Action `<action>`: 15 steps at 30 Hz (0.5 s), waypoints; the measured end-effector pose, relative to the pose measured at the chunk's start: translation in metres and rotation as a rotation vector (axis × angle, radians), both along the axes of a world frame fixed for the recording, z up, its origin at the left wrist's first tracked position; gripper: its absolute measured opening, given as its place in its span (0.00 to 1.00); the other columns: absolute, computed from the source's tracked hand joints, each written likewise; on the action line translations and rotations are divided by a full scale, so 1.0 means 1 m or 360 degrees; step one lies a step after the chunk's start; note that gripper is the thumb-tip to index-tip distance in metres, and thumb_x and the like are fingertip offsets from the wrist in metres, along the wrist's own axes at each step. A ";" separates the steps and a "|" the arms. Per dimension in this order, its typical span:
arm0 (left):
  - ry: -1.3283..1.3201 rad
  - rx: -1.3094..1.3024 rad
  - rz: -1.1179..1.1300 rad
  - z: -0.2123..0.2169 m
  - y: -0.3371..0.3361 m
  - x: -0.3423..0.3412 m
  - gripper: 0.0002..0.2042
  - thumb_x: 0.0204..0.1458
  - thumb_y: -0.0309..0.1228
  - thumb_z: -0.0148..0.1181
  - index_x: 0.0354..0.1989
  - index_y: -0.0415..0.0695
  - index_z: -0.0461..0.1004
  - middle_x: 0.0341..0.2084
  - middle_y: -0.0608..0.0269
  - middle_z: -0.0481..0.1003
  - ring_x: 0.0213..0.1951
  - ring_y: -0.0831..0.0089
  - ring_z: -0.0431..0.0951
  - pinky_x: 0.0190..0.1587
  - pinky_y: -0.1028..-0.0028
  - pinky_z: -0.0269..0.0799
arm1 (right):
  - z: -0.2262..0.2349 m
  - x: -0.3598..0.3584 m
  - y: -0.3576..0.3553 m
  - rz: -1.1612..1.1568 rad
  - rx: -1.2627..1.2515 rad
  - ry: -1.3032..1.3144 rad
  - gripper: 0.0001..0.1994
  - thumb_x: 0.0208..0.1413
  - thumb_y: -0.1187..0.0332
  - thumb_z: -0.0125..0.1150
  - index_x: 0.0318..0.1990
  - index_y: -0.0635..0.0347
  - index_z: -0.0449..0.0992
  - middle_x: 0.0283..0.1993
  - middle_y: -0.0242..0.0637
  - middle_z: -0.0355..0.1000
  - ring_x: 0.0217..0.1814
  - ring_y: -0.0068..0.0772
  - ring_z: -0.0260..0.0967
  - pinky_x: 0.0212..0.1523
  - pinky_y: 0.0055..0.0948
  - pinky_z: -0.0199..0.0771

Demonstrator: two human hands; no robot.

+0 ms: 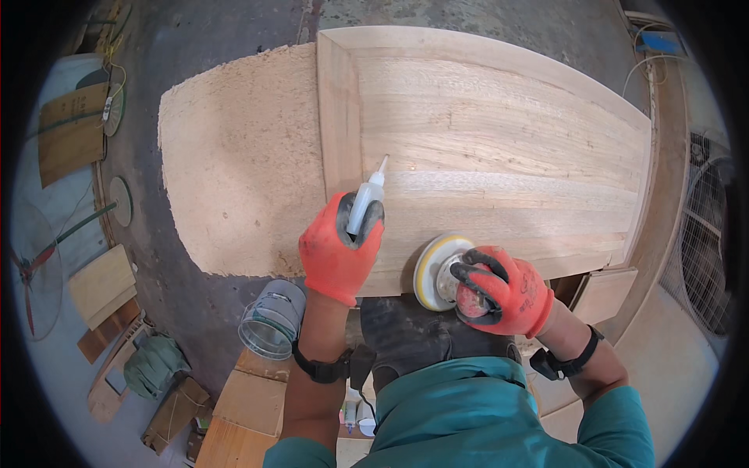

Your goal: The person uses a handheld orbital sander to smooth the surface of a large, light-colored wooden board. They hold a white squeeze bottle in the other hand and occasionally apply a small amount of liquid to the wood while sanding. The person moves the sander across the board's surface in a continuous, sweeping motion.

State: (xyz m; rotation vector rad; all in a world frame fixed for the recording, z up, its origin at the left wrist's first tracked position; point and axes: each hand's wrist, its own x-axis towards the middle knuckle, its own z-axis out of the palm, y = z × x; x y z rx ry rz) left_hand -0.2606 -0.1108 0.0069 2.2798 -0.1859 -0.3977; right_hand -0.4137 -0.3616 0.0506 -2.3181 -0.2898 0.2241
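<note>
A pale framed wooden panel [499, 148] lies in front of me, its grain running lengthwise. My left hand [331, 257], in a red and black glove, is closed around a translucent squeeze bottle [363, 204]. The bottle's narrow nozzle points up and away, over the panel near its left frame piece. In my right hand [511, 292], gloved alike, is a round disc sander [434, 271]. Its white and yellow pad is tilted on edge, facing left, at the panel's near edge. I cannot tell whether the pad touches the wood.
Left of the panel lies a rough-edged tan board [234, 164] on the dark work surface [187, 47]. A clear plastic bucket [271, 318] stands by my left forearm. A large caged fan [706, 242] is at far right, another fan [30, 269] at far left. Cardboard [72, 132] hangs at left.
</note>
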 end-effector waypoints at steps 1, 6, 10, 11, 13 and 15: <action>0.0000 -0.0027 0.0009 0.001 0.001 0.000 0.12 0.50 0.27 0.71 0.43 0.41 0.79 0.28 0.57 0.80 0.30 0.63 0.81 0.37 0.67 0.76 | 0.000 0.000 0.000 -0.0001 -0.0005 -0.0006 0.34 0.35 0.62 0.82 0.55 0.53 0.77 0.59 0.55 0.70 0.47 0.51 0.80 0.41 0.41 0.84; 0.0118 -0.0062 0.0080 0.005 0.009 -0.004 0.18 0.45 0.32 0.74 0.45 0.44 0.80 0.36 0.55 0.82 0.38 0.52 0.84 0.41 0.61 0.79 | 0.000 0.001 0.000 0.0003 0.0005 -0.0034 0.34 0.35 0.62 0.82 0.55 0.54 0.77 0.59 0.55 0.70 0.47 0.51 0.80 0.40 0.41 0.84; 0.0011 -0.0056 0.0032 0.003 0.011 -0.005 0.16 0.48 0.27 0.71 0.46 0.41 0.79 0.31 0.55 0.81 0.33 0.61 0.82 0.40 0.66 0.77 | 0.000 0.001 0.001 0.0003 0.0000 -0.0003 0.33 0.36 0.62 0.82 0.55 0.54 0.77 0.58 0.55 0.70 0.49 0.52 0.80 0.40 0.42 0.84; 0.0000 -0.0050 0.0027 0.003 0.011 -0.005 0.16 0.47 0.27 0.71 0.46 0.41 0.79 0.31 0.55 0.81 0.33 0.61 0.82 0.41 0.66 0.77 | 0.001 0.001 0.001 0.0006 -0.0003 0.0019 0.33 0.36 0.62 0.82 0.55 0.55 0.77 0.58 0.55 0.70 0.49 0.52 0.80 0.40 0.42 0.84; -0.0018 -0.0036 0.0017 0.003 0.011 -0.005 0.17 0.47 0.27 0.71 0.46 0.41 0.79 0.32 0.55 0.81 0.33 0.60 0.83 0.41 0.66 0.77 | 0.003 0.003 0.000 0.0018 0.0005 0.0014 0.33 0.37 0.61 0.82 0.55 0.55 0.77 0.58 0.55 0.70 0.49 0.52 0.80 0.40 0.42 0.84; -0.0031 -0.0023 0.0003 0.003 0.011 -0.005 0.16 0.47 0.27 0.71 0.46 0.42 0.79 0.32 0.55 0.82 0.34 0.60 0.83 0.41 0.66 0.77 | 0.003 0.003 0.000 0.0023 0.0016 0.0006 0.33 0.37 0.61 0.82 0.55 0.54 0.77 0.58 0.55 0.70 0.50 0.52 0.80 0.40 0.42 0.83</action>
